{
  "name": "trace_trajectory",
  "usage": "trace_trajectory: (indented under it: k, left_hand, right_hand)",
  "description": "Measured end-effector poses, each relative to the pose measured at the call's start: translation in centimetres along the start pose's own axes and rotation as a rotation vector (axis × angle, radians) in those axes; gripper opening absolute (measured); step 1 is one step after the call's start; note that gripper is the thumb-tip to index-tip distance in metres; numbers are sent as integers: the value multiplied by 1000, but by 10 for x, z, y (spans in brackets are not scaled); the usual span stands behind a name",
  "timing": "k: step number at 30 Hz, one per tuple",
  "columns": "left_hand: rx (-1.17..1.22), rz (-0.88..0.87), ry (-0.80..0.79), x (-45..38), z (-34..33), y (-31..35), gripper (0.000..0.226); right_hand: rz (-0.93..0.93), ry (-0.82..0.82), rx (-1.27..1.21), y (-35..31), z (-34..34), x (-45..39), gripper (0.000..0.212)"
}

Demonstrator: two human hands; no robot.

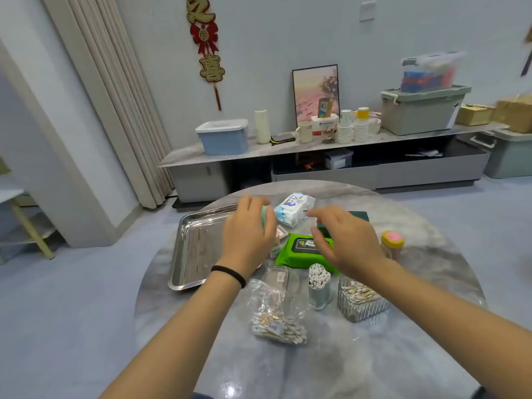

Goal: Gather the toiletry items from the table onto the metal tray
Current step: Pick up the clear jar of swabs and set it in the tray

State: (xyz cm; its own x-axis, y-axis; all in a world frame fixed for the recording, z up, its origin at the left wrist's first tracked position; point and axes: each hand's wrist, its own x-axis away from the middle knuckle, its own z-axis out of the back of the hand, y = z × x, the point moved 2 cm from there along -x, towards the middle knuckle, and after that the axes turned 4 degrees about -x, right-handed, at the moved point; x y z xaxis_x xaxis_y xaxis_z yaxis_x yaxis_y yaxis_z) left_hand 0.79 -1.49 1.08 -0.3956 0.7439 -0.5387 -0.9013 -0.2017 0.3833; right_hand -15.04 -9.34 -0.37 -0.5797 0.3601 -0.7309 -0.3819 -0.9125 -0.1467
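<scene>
The metal tray (190, 249) lies on the left of the round marble table (403, 355), nothing visible in it. My left hand (249, 237) hovers at the tray's right edge, fingers curled around a small light-green item (264, 216). My right hand (342, 240) is spread open above the green wet-wipes pack (299, 251), holding nothing. A blue-and-white tissue pack (293, 208) lies beyond both hands. A bag of cotton swabs (277, 318), a clear cup of swabs (319, 283), a ribbed box of swabs (361, 300) and a yellow-lidded jar (393, 240) stand nearer me.
A dark green box (359, 216) sits behind my right hand. A small clear case (280, 279) lies by the swab bag. Beyond the table runs a low grey cabinet (316, 145) with bins, cups and a framed picture. Curtains hang at the left.
</scene>
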Motion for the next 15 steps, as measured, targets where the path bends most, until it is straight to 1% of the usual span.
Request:
trace_trajectory:
  k: [3,6,7,9,12,15]
  left_hand:
    - [19,-1,-26,9,-10,-2,34]
    - [56,45,-118,22,-34,-8,26]
    - [78,57,-147,25,-46,-12,24]
    - [104,76,-205,32,-65,-20,22]
    - [87,93,-347,31,-95,-28,24]
    - [87,116,-447,20,-115,-35,26]
  right_hand:
    - [-15,-42,22,3,-4,14,32]
    - [-128,-174,3,13,-17,28,31]
    - [-170,-254,14,19,-24,30,31]
    - [-203,-452,40,28,-37,31,39]
    - [-194,-733,52,44,-61,32,61]
    - [-224,-933,14,62,-84,40,82]
